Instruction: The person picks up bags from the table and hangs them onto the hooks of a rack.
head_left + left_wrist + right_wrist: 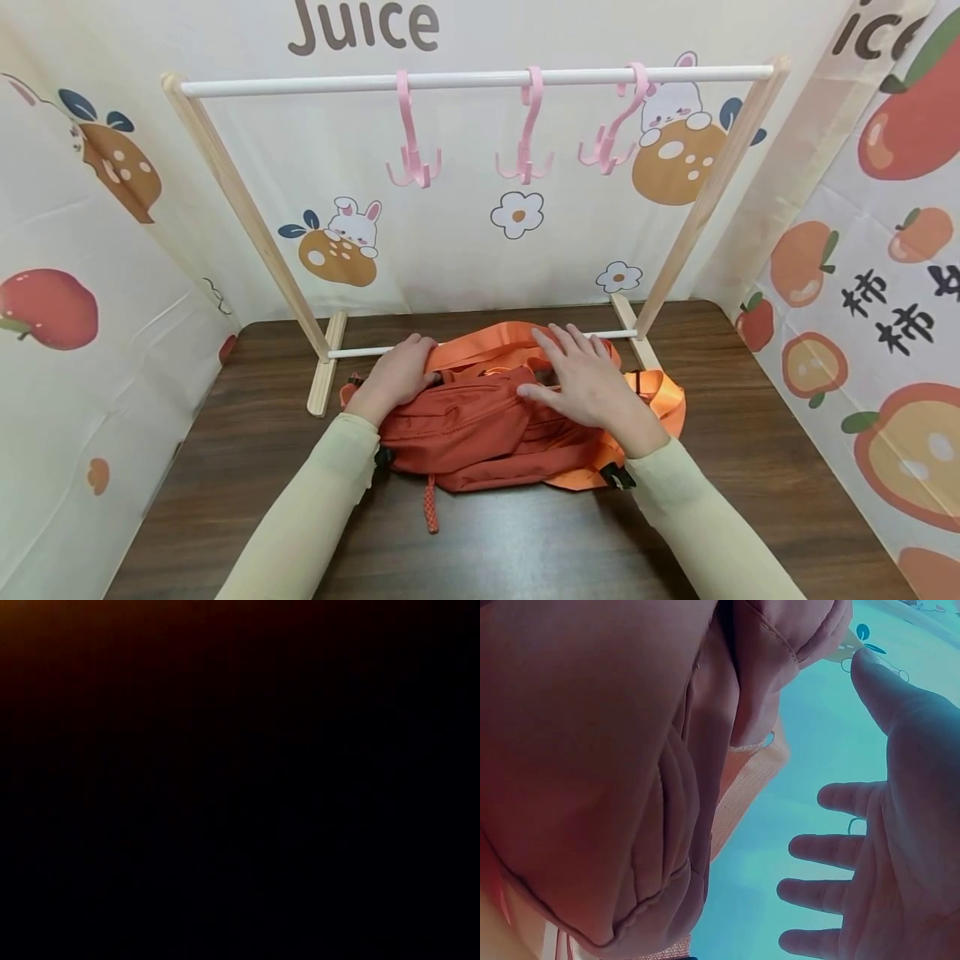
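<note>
A rust-red backpack (465, 425) with bright orange straps (663, 400) lies crumpled on the dark wooden table. My left hand (393, 379) grips its left end, fingers bent over the far side and thumb on the near side. The fingertips are hidden, and the left wrist view is almost black. Over the right part of the backpack, my right hand (585, 379) is spread with straight fingers. In the right wrist view the palm (922, 825) faces the red fabric (592, 765), with a gap between them.
Behind the backpack stands a wooden rack (682, 217) with a white top bar (300, 84). Three pink hooks hang from it: left (408, 137), middle (528, 129) and right (617, 125). Fruit-printed cloth (465, 267) encloses the table (247, 500) at the back and sides.
</note>
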Demonstrator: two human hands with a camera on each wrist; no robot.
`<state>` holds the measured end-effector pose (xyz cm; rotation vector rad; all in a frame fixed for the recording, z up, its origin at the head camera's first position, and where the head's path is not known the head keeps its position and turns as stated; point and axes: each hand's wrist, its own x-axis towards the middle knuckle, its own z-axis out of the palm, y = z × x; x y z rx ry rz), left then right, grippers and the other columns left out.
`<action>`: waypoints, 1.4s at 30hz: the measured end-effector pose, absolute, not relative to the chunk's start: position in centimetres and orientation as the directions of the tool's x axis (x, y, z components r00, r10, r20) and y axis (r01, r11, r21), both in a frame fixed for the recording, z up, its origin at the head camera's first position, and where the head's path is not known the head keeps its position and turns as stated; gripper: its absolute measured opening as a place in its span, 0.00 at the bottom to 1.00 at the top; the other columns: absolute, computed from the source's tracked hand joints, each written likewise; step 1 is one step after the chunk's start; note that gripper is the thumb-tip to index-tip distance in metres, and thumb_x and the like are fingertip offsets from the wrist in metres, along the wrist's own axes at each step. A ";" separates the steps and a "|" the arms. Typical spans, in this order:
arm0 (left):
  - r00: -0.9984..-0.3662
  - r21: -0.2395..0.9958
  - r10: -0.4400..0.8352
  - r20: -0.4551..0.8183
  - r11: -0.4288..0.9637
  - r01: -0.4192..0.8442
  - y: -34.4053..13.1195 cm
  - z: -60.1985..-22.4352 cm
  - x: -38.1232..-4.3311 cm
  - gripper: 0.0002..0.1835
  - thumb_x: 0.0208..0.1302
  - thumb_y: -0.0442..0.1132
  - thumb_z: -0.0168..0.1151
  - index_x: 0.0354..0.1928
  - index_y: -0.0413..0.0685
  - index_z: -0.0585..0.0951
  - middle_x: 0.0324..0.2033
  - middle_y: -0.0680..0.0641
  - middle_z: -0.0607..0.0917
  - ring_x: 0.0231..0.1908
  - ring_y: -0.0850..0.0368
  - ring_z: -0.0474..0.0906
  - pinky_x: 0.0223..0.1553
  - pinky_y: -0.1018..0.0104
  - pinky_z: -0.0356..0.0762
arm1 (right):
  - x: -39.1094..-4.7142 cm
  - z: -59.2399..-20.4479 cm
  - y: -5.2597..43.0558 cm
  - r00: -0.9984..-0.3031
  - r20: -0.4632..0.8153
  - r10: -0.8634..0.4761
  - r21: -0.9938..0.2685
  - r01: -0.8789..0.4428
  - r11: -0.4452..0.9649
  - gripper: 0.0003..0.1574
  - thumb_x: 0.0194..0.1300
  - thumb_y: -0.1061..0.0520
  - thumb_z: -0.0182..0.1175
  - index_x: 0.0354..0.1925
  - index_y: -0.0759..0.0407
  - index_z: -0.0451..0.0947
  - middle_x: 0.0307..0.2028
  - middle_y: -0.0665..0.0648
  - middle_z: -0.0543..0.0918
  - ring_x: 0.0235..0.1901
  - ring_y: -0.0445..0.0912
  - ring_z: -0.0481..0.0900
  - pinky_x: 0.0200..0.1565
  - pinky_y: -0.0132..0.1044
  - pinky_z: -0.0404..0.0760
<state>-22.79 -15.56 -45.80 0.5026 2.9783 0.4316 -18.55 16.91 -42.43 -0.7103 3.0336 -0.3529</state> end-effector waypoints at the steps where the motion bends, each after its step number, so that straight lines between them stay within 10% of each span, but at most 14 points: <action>1: -0.943 0.301 0.331 -0.036 0.903 0.305 -15.6 -45.8 -22.8 0.26 0.73 0.41 0.70 0.67 0.39 0.77 0.58 0.37 0.80 0.57 0.40 0.81 0.59 0.43 0.79 | -18.6 -42.4 16.9 -0.898 0.045 -0.439 -0.220 -0.437 0.872 0.64 0.68 0.13 0.45 0.86 0.46 0.51 0.82 0.61 0.56 0.81 0.65 0.49 0.75 0.70 0.50; 15: -0.966 0.559 0.208 0.155 0.787 0.259 -16.4 -43.9 -22.7 0.15 0.78 0.29 0.52 0.63 0.37 0.72 0.51 0.36 0.83 0.48 0.41 0.83 0.49 0.45 0.82 | -19.7 -41.4 16.5 -0.893 0.076 -0.444 -0.211 -0.450 0.868 0.66 0.68 0.19 0.57 0.87 0.50 0.46 0.81 0.62 0.58 0.80 0.64 0.52 0.75 0.68 0.50; 30: -0.897 0.616 0.126 0.424 0.686 0.387 -16.1 -38.6 -21.7 0.15 0.71 0.23 0.55 0.57 0.36 0.76 0.47 0.36 0.83 0.42 0.41 0.80 0.47 0.45 0.78 | -22.3 -39.9 14.3 -0.836 0.137 -0.532 -0.244 -0.549 0.800 0.68 0.69 0.26 0.64 0.86 0.56 0.42 0.79 0.66 0.62 0.77 0.64 0.61 0.75 0.62 0.57; 42: -0.851 0.613 0.149 0.504 0.632 0.474 -14.7 -34.3 -20.9 0.17 0.71 0.21 0.52 0.57 0.38 0.77 0.42 0.41 0.81 0.34 0.45 0.74 0.39 0.53 0.73 | -24.3 -38.0 8.5 -0.747 0.190 -0.637 -0.520 -0.627 0.580 0.69 0.66 0.26 0.67 0.86 0.52 0.45 0.81 0.57 0.60 0.78 0.52 0.61 0.75 0.51 0.64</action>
